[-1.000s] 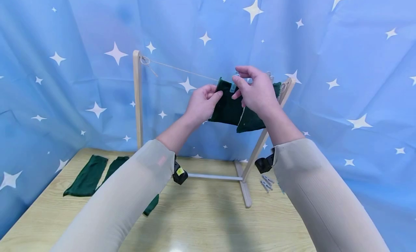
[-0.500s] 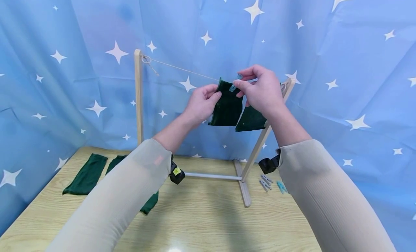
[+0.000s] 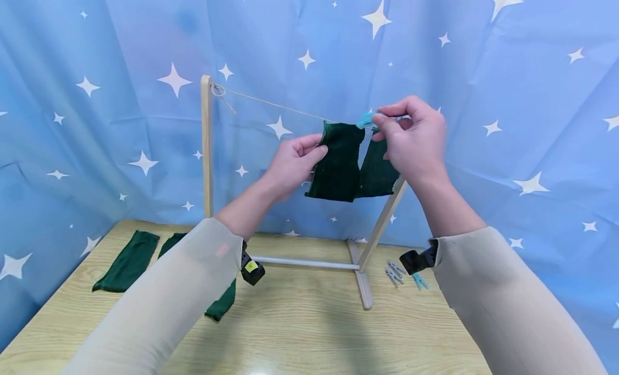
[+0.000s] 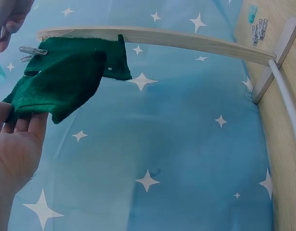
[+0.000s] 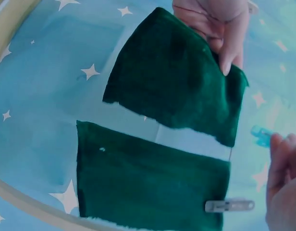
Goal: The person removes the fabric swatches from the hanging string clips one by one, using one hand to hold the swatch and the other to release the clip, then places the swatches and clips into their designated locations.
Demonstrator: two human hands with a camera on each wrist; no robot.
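Between thumb and fingers, my left hand (image 3: pixel 292 163) pinches the left edge of a dark green cloth (image 3: pixel 336 163) that hangs at the string (image 3: pixel 271 103). My right hand (image 3: pixel 418 141) pinches a teal clothespin (image 3: pixel 366 120), which in the head view overlaps the cloth's upper right corner. In the right wrist view that clothespin (image 5: pixel 261 136) shows apart from the cloth. Beside it hangs a second green cloth (image 3: pixel 379 168), partly behind my right fingers in the head view. A grey clothespin (image 5: pixel 229 206) grips this second cloth at its top edge.
The string runs between the posts of a wooden frame (image 3: pixel 206 144). Several grey clothespins (image 3: pixel 394 273) and a teal one (image 3: pixel 419 281) lie on the table right of its foot. More green cloths (image 3: pixel 127 261) lie at left, partly under my left forearm.
My right hand has moved right with the teal clothespin, from the middle of the cloth's top to its right corner. The clothespin has tilted. My left hand has shifted slightly down and left.
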